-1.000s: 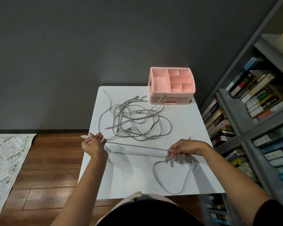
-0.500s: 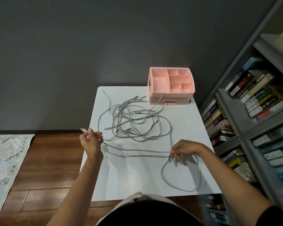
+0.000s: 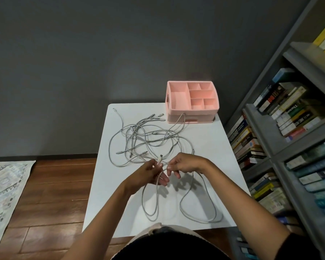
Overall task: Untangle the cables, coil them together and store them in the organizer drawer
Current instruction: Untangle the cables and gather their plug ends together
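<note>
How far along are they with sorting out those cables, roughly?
Early days. Done: one grey cable looks drawn out of the pile, looped near the front edge of the white table. In hand: the left hand and right hand both pinch it, shaping a first coil. Left: the tangle of cables sits knotted mid-table; the pink organizer has empty top compartments and its drawer is closed.

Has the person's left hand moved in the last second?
Yes. The left hand has swung right, from the white table's left edge to its middle, meeting the right hand; both pinch the cable.
</note>
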`<state>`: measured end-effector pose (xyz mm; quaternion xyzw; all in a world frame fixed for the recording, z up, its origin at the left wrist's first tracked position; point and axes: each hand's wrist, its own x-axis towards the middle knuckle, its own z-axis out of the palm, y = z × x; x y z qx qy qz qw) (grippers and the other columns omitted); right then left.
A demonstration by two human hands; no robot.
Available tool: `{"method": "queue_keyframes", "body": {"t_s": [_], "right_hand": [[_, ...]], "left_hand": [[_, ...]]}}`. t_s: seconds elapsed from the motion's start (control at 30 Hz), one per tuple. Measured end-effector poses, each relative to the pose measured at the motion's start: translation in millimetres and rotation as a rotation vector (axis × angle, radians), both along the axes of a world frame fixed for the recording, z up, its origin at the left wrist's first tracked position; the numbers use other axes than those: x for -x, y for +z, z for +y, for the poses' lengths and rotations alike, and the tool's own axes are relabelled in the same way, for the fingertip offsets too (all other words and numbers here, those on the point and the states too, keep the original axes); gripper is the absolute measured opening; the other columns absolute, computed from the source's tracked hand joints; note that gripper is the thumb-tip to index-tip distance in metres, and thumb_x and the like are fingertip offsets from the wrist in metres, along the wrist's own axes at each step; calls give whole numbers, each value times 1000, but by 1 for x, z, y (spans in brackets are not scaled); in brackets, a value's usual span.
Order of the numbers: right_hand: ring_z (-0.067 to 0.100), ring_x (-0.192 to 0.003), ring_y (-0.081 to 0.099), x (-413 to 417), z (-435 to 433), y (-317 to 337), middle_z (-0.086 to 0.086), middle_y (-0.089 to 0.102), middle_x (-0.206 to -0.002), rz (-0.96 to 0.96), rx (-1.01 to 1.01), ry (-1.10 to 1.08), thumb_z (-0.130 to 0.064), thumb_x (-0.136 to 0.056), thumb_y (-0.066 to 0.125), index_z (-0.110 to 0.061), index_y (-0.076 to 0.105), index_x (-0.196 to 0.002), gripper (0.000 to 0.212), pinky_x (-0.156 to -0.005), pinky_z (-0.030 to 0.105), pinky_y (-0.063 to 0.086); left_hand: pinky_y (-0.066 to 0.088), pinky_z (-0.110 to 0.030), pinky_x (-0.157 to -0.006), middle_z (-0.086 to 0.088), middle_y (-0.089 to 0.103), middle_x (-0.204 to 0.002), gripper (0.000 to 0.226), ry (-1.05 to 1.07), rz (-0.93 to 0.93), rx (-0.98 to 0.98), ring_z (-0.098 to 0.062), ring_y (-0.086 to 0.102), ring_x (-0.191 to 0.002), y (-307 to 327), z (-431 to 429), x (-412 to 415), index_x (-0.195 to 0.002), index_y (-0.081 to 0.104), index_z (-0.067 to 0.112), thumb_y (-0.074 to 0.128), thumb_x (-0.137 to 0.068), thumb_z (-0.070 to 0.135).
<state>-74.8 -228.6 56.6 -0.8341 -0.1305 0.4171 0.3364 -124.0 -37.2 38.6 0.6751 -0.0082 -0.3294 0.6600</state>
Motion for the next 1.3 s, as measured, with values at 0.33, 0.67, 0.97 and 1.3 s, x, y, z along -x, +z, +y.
{"method": "queue_keyframes", "body": {"t_s": [0.33,0.67,0.97,1.3], "right_hand": [[10,-52,25,6,-36,-19,-12,39,-52,249,-68,56,-28,-104,36,-19,55,-86,28,-47,24,19],[3,-41,17,1,-93,-26,-11,33,-50,452,34,-24,-25,-104,38,-20,48,-79,27,-38,16,13],[4,-42,17,-4,-132,-22,-11,32,-51,421,131,-123,-27,-103,37,-20,46,-74,31,-39,17,13],[6,-47,19,-15,-160,-17,-10,36,-53,403,191,-171,-28,-102,42,-19,51,-78,27,-46,22,13]], "left_hand": [[35,-25,-62,12,41,-68,15,-172,-538,-390,-8,33,-61,-26,36,-12,-87,33,22,35,-94,35],[45,-38,-63,-2,59,-74,5,-166,-716,-678,-26,52,-64,-59,77,-8,-97,37,30,36,-93,32],[17,-5,-46,-6,62,-61,19,-137,-945,-878,-32,51,-51,-58,100,-4,-93,36,25,51,-93,13],[22,-8,-54,-8,63,-63,31,-139,-918,-867,-26,46,-56,-64,98,-8,-93,34,28,54,-94,5]]}}
